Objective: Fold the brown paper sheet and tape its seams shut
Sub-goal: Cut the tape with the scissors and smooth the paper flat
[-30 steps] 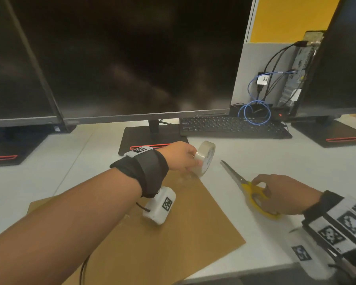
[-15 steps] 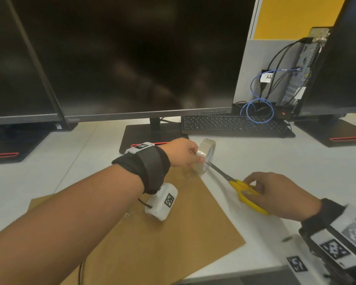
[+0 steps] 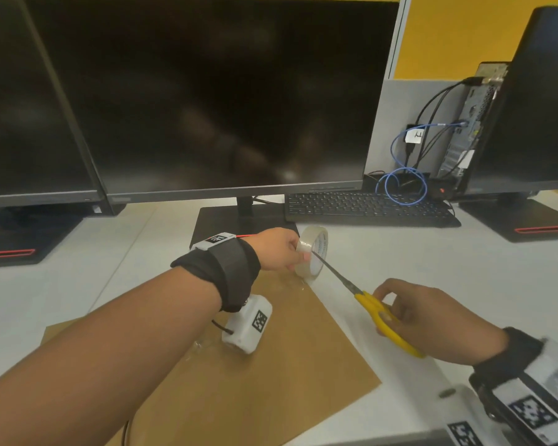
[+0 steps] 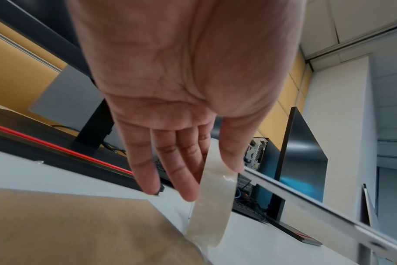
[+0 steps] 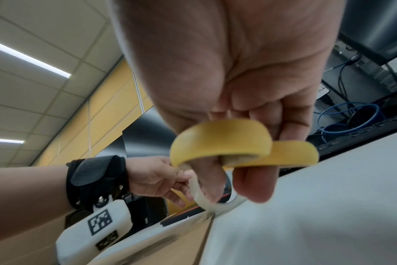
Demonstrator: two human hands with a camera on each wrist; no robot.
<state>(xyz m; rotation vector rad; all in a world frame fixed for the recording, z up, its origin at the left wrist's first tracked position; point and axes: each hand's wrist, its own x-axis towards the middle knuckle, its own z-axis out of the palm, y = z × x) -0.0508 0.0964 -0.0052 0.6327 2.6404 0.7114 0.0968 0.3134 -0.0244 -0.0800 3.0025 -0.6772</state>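
Note:
The brown paper sheet (image 3: pixel 271 375) lies flat on the white desk (image 3: pixel 400 268), under my left forearm. My left hand (image 3: pixel 279 249) pinches a roll of clear tape (image 3: pixel 314 254) upright at the sheet's far right corner; in the left wrist view the tape roll (image 4: pixel 212 202) stands between thumb and fingers. My right hand (image 3: pixel 432 320) grips yellow-handled scissors (image 3: pixel 380 313), their blades pointing up-left with the tips at the roll. In the right wrist view the yellow handles (image 5: pixel 227 143) sit round my thumb and a finger.
A large dark monitor (image 3: pixel 223 98) on a black stand (image 3: pixel 239 223) rises just behind the tape. A black keyboard (image 3: pixel 368 207), blue cable coil (image 3: pixel 403 185) and computer case (image 3: pixel 474 123) sit back right. Further monitors flank both sides.
My right hand lifted the scissors off the desk and swung them left, bringing the blade tips to the tape roll. The left hand kept hold of the roll, raising it slightly.

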